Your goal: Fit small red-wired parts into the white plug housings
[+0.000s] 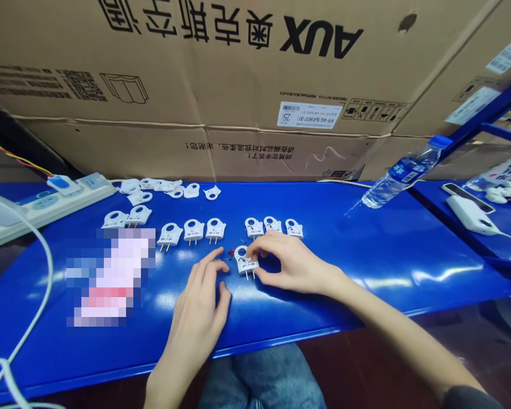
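Observation:
A white plug housing point(241, 262) with a round ring and two metal pins lies near the middle of the blue tabletop, pins towards me. My right hand point(287, 261) grips its right side between thumb and fingers. A few small red and dark wires point(231, 253) show at its left edge. My left hand point(202, 307) rests on the table just left of it, fingers bent and apart, holding nothing. Behind the right hand stand three similar white plug housings point(254, 226). Three more housings with pins point(193, 230) form a row further left.
More white plug parts point(153, 186) lie at the back left beside a power strip point(46, 199). A pixelated patch point(114, 272) covers something at left. A water bottle point(402, 170) leans at back right before a large cardboard box point(238, 85). A white cable point(42, 307) loops at left.

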A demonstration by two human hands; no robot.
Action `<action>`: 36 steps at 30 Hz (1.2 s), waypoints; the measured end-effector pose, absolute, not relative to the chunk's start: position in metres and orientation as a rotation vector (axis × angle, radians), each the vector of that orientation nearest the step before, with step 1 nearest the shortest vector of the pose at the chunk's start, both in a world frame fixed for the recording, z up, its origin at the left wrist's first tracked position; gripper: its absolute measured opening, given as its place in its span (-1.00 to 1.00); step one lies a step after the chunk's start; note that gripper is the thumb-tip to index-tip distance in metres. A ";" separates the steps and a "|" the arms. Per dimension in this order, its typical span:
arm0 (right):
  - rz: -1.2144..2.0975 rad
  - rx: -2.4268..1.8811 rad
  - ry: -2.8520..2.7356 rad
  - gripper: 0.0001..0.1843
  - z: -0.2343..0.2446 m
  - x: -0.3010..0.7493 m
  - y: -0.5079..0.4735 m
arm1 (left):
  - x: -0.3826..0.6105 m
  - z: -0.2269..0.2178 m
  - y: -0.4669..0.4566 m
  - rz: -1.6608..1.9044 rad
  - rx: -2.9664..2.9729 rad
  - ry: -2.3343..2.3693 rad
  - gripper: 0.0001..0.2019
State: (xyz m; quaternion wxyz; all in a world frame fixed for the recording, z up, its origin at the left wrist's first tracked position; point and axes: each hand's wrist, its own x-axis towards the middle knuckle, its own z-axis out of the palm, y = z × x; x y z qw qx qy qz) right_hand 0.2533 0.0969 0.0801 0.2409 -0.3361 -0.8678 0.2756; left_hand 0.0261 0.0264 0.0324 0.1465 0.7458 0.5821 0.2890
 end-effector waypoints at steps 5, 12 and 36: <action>0.586 -1.008 -2.152 -0.83 0.077 0.257 0.108 | 0.036 0.041 0.036 0.707 2.299 1.739 -0.68; 0.455 -1.065 -2.041 -0.85 0.067 0.257 0.113 | 0.050 0.033 0.050 0.644 2.489 1.686 -0.58; 0.179 -1.106 -2.323 -0.86 0.041 0.216 0.126 | 0.030 0.025 0.041 0.898 2.257 1.841 -0.46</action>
